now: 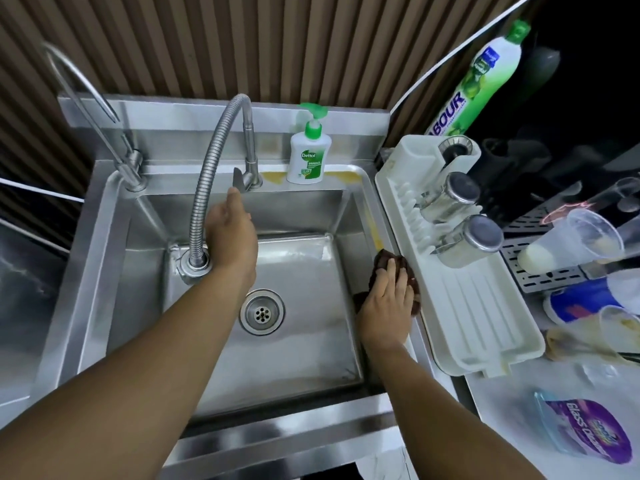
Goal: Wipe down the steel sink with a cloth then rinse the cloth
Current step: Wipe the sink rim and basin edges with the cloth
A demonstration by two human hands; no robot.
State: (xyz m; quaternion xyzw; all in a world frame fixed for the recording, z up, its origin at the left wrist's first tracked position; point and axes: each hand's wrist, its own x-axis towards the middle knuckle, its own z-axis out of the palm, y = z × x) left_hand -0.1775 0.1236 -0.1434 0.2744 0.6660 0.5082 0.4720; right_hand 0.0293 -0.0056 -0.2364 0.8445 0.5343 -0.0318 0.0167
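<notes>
The steel sink fills the middle of the head view, with a round drain in its basin. A dark brown cloth lies on the sink's right rim. My right hand presses flat on the cloth, fingers pointing away from me. My left hand reaches over the basin toward the tap lever at the back, fingertips touching or just short of it. A flexible steel faucet hose arches down beside my left hand. No water is visibly running.
A hand-soap pump bottle stands on the back ledge. A second thin tap rises at back left. A white drying rack with steel cups sits just right of the cloth. Plastic cups, bottles and a purple packet crowd the right counter.
</notes>
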